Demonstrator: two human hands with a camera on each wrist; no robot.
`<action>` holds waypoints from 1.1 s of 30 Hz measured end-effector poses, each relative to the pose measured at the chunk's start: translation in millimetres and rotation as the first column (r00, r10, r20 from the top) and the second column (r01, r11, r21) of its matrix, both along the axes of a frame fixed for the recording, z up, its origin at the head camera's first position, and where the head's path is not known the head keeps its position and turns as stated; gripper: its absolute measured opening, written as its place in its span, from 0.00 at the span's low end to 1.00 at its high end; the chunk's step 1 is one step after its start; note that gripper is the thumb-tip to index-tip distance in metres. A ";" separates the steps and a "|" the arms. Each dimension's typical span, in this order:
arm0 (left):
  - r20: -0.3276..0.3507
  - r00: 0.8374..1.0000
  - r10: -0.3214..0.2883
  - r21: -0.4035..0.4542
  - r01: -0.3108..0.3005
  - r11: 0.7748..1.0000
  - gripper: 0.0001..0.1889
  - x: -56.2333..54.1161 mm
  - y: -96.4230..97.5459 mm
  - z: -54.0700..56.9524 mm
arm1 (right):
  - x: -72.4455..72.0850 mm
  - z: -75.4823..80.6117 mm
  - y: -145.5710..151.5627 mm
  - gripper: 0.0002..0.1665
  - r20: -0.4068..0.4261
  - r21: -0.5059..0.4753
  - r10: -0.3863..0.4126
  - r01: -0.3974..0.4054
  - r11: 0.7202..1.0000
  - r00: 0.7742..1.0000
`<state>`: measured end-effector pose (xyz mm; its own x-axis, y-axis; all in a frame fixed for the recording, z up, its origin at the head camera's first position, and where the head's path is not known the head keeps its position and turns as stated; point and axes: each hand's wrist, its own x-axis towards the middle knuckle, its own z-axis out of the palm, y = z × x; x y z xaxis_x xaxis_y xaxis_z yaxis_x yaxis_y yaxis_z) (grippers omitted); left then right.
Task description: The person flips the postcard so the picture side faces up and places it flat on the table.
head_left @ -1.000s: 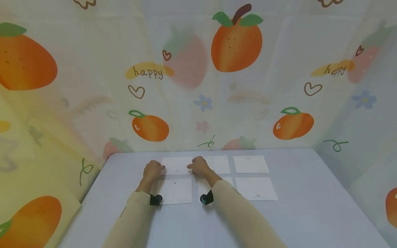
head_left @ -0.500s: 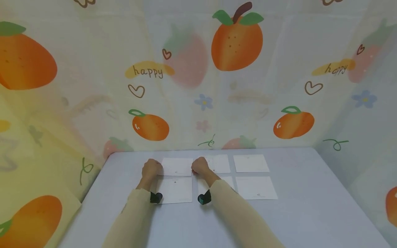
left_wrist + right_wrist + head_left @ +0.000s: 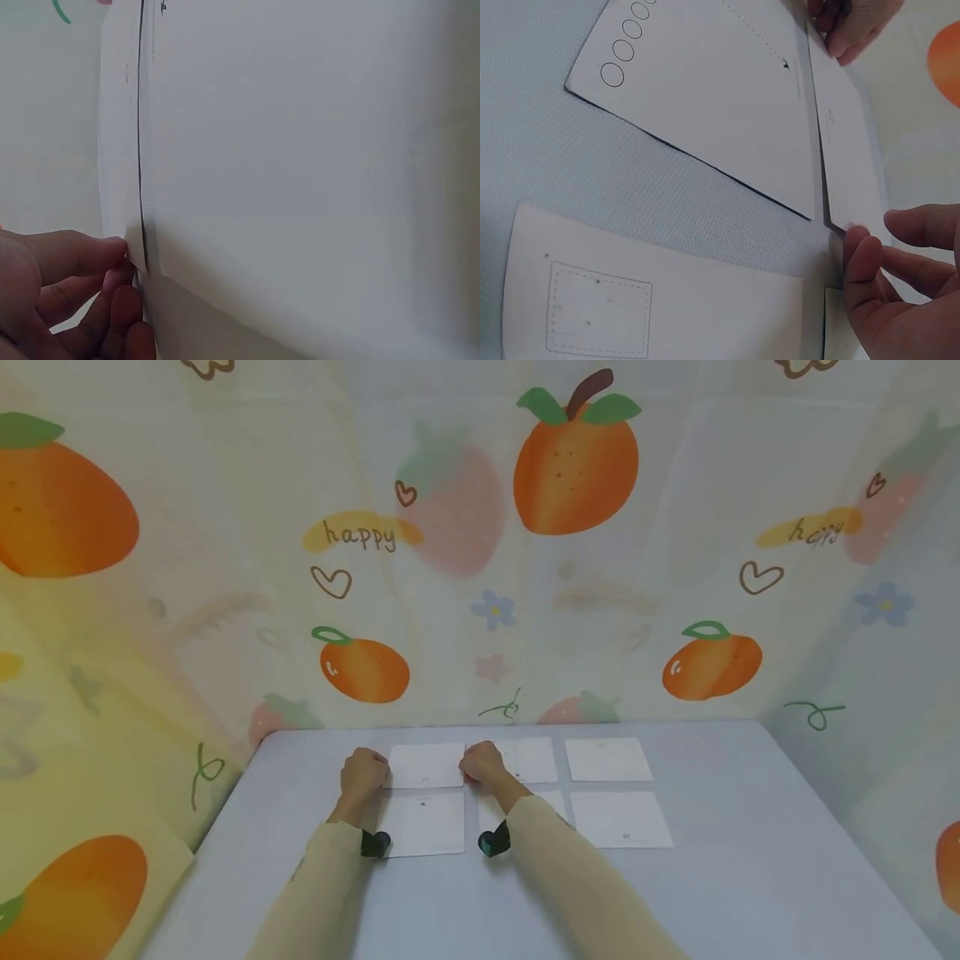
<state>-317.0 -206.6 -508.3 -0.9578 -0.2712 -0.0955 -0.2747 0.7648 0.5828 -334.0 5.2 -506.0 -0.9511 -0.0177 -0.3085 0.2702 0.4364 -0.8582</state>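
A white postcard [image 3: 426,766] lies in the back row at left, between my two hands. My left hand [image 3: 363,772] is at its left end; in the left wrist view the thumb and a finger [image 3: 79,255] pinch its near corner. At the right end, my right hand [image 3: 483,762] has its fingertips right at the edge, with the thumb [image 3: 922,225] held apart from the forefinger in the right wrist view. Directly in front lies another postcard [image 3: 422,824], printed with ovals and a dotted line; the back card's near edge runs close along it.
More postcards lie in two rows to the right: one at back middle [image 3: 536,760], one at back right [image 3: 607,758], one at front right [image 3: 622,818]. My right forearm partly covers the front middle card [image 3: 491,810]. A fruit-print curtain [image 3: 450,652] stands behind the table [image 3: 750,860].
The back left postcard has come slightly nearer to the front one. My left hand has shifted a little left; the right hand's fingers, which reached over the card, are now at its right edge.
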 end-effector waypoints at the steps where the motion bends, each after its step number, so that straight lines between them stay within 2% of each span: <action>1: -0.004 1.000 -0.005 0.005 0.005 1.000 0.14 0.0 -0.6 -0.2 | 3.7 2.3 0.4 0.05 -0.009 -0.020 -0.004 0.004 1.000 1.000; 4: -0.019 1.000 -0.016 0.012 0.016 1.000 0.14 -0.4 -2.4 -1.3 | 6.1 3.3 1.0 0.05 -0.016 -0.029 -0.004 0.004 1.000 1.000; 12: -0.022 1.000 -0.002 0.041 0.003 0.999 0.12 -1.1 -3.6 -5.0 | -4.7 -8.0 0.2 0.04 -0.032 0.037 -0.049 0.050 0.998 0.998; 19: 0.000 1.000 0.027 0.067 -0.027 0.997 0.11 -3.5 -4.3 -9.6 | -8.0 -12.5 0.3 0.06 -0.002 -0.018 -0.071 0.070 0.997 0.998; 23: 0.002 1.000 0.031 0.075 -0.031 0.997 0.11 -3.9 -4.3 -10.2 | -6.9 -10.8 0.9 0.06 -0.013 -0.042 -0.068 0.067 0.997 0.998; 29: -0.019 0.999 0.049 0.102 -0.046 0.994 0.12 -2.2 -3.3 -8.8 | -5.9 -9.3 1.6 0.07 -0.043 -0.031 -0.045 0.044 0.999 0.998; 33: -0.050 0.996 0.068 0.119 -0.061 0.991 0.12 -2.0 -5.3 -7.5 | -3.2 -6.7 5.2 0.09 -0.049 -0.056 -0.037 0.034 0.998 0.998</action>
<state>-319.0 -211.9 -515.8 -0.9433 -0.3225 -0.0793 -0.2872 0.6722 0.6824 -337.2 10.3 -512.8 -0.9656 0.0005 -0.2601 0.2409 0.3787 -0.8936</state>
